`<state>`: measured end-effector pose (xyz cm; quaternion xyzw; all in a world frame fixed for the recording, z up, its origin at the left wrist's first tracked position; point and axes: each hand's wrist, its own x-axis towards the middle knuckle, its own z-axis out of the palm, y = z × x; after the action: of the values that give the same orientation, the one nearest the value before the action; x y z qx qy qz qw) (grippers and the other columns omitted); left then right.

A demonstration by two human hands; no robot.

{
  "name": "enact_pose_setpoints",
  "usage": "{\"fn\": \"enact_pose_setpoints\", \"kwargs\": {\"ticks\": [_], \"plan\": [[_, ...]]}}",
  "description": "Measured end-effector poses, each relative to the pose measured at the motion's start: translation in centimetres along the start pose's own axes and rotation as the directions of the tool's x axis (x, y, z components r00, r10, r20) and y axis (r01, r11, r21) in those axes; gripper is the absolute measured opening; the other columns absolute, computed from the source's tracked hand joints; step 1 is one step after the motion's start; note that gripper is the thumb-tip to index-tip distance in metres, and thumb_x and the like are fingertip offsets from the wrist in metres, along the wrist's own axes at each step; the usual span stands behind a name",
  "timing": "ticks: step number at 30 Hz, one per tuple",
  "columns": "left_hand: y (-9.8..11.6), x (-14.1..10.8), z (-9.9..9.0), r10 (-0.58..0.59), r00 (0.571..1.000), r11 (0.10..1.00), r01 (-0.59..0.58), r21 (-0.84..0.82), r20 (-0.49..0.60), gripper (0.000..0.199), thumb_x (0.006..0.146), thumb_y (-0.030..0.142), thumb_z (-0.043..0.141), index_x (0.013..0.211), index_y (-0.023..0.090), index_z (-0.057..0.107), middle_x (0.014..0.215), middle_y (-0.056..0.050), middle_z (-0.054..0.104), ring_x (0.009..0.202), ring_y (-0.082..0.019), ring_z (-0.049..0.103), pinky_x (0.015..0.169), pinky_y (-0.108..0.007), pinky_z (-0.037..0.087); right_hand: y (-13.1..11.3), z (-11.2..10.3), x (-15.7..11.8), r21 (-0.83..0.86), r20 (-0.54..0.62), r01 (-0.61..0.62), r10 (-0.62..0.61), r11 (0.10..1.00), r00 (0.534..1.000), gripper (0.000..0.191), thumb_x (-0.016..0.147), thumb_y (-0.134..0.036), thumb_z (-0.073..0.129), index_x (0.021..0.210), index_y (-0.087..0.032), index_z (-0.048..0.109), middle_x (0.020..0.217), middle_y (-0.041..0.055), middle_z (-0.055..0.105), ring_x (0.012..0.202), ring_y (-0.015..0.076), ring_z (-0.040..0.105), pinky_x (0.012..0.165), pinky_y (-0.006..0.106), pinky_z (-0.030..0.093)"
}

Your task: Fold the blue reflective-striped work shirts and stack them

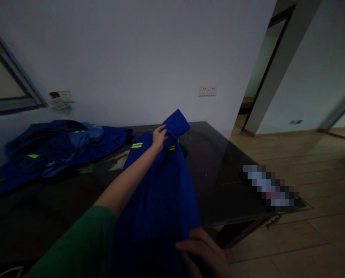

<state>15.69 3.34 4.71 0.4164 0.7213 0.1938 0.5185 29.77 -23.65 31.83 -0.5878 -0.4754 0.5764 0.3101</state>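
Long blue work trousers (pixel 166 185), as they appear, with paired yellow-green strips on both sides lie lengthwise over the dark table. My left hand (pixel 160 137) is closed on the cloth near the far end, where one leg end sticks up and tilts right. My left arm reaches across the garment. Close to me, my right hand (pixel 205 249) is at the trousers' right edge, its fingers bent and apart. That hand is dim and partly cut off by the bottom of the view. The near end of the trousers is lost in shadow.
A heap of blue clothes (pixel 59 146) with yellow-green patches lies at the left against the wall. The glossy dark table (pixel 213 166) ends at the right, above a tiled floor (pixel 305 162). A pixelated object (pixel 269 189) rests by its right corner. Sockets (pixel 207 91) are on the wall.
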Motion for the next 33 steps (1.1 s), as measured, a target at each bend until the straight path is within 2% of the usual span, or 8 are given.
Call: {"fn": "enact_pose_setpoints", "kwargs": {"ticks": [4, 8, 13, 18, 22, 29, 31, 33], "plan": [[-4.3, -4.0, -9.4, -0.122, 0.985, 0.991, 0.114, -0.073, -0.124, 0.031, 0.086, 0.013, 0.053, 0.116, 0.017, 0.058, 0.108, -0.007, 0.063, 0.084, -0.011, 0.065, 0.072, -0.024, 0.057, 0.7, 3.8, 0.9, -0.004, 0.436, 0.048, -0.041, 0.999, 0.899, 0.043, 0.076, -0.004, 0.052, 0.113, -0.023, 0.065, 0.096, 0.0041, 0.064, 0.081, 0.0130, 0.063, 0.070, 0.020, 0.051], [-7.6, -6.6, -13.4, -0.241, 0.968, 0.970, 0.238, -0.053, -0.067, 0.021, 0.081, 0.010, 0.061, 0.102, 0.015, 0.062, 0.087, -0.004, 0.064, 0.068, -0.010, 0.065, 0.065, -0.025, 0.058, 1.2, 5.9, 0.1, -0.116, 0.564, -0.103, 0.151, 0.988, 0.812, 0.046, 0.075, -0.003, 0.053, 0.114, -0.024, 0.065, 0.105, 0.0045, 0.064, 0.091, 0.0156, 0.064, 0.078, 0.023, 0.051], [-8.8, -5.0, -13.4, -0.300, 0.953, 0.954, 0.299, 0.024, 0.047, 0.022, 0.078, 0.008, 0.065, 0.100, 0.012, 0.065, 0.065, 0.000, 0.063, 0.056, -0.010, 0.064, 0.062, -0.025, 0.057, -0.2, 4.8, 0.1, -0.043, 0.509, -0.200, 0.194, 0.979, 0.839, 0.044, 0.079, -0.001, 0.051, 0.113, -0.025, 0.064, 0.101, 0.0031, 0.061, 0.092, 0.0130, 0.063, 0.081, 0.023, 0.049], [-9.4, -3.2, -12.4, -0.263, 0.963, 0.959, 0.254, 0.123, 0.058, 0.027, 0.081, 0.008, 0.060, 0.108, 0.011, 0.064, 0.081, -0.006, 0.069, 0.061, -0.011, 0.066, 0.068, -0.025, 0.056, -1.5, 4.7, 0.4, 0.019, 0.319, -0.076, 0.066, 0.997, 0.945, 0.030, 0.085, -0.008, 0.048, 0.104, -0.023, 0.064, 0.094, 0.0034, 0.058, 0.089, 0.0121, 0.061, 0.077, 0.020, 0.049], [-9.9, -3.2, -12.5, -0.210, 0.973, 0.950, 0.180, 0.256, 0.096, 0.031, 0.084, 0.008, 0.054, 0.114, 0.010, 0.063, 0.094, -0.010, 0.071, 0.069, -0.014, 0.068, 0.073, -0.028, 0.056, -1.7, 6.1, 0.1, -0.002, 0.262, 0.013, -0.011, 1.000, 0.965, 0.031, 0.083, -0.005, 0.048, 0.103, -0.024, 0.064, 0.093, 0.0032, 0.059, 0.084, 0.0109, 0.063, 0.071, 0.017, 0.050], [-9.5, -4.7, -14.6, -0.048, 0.972, 0.875, -0.070, 0.478, 0.230, 0.035, 0.082, 0.013, 0.056, 0.116, 0.015, 0.065, 0.120, -0.009, 0.066, 0.115, -0.023, 0.058, 0.107, -0.037, 0.038, -0.9, 5.4, -1.4, -0.143, -0.078, 0.125, -0.137, 0.982, 0.987, 0.025, 0.082, -0.007, 0.052, 0.095, -0.023, 0.066, 0.098, 0.0055, 0.059, 0.088, 0.0130, 0.064, 0.073, 0.019, 0.053], [-9.3, -5.0, -14.9, -0.020, 0.956, 0.854, -0.136, 0.502, 0.293, 0.040, 0.078, 0.010, 0.058, 0.117, 0.015, 0.065, 0.123, -0.008, 0.064, 0.118, -0.023, 0.055, 0.107, -0.035, 0.037, -0.3, 5.5, -1.9, -0.182, -0.042, 0.185, -0.195, 0.966, 0.980, 0.026, 0.082, -0.008, 0.053, 0.097, -0.024, 0.067, 0.103, 0.0068, 0.060, 0.093, 0.0149, 0.064, 0.075, 0.021, 0.054], [-9.3, -5.1, -14.9, -0.006, 0.940, 0.834, -0.183, 0.520, 0.341, 0.047, 0.073, 0.006, 0.059, 0.119, 0.015, 0.064, 0.120, -0.009, 0.065, 0.114, -0.023, 0.057, 0.105, -0.035, 0.040, 0.2, 6.4, -2.1, -0.178, 0.178, 0.214, -0.182, 0.961, 0.967, 0.030, 0.084, -0.010, 0.053, 0.107, -0.025, 0.067, 0.107, 0.0077, 0.062, 0.095, 0.0164, 0.065, 0.076, 0.024, 0.055]]}}
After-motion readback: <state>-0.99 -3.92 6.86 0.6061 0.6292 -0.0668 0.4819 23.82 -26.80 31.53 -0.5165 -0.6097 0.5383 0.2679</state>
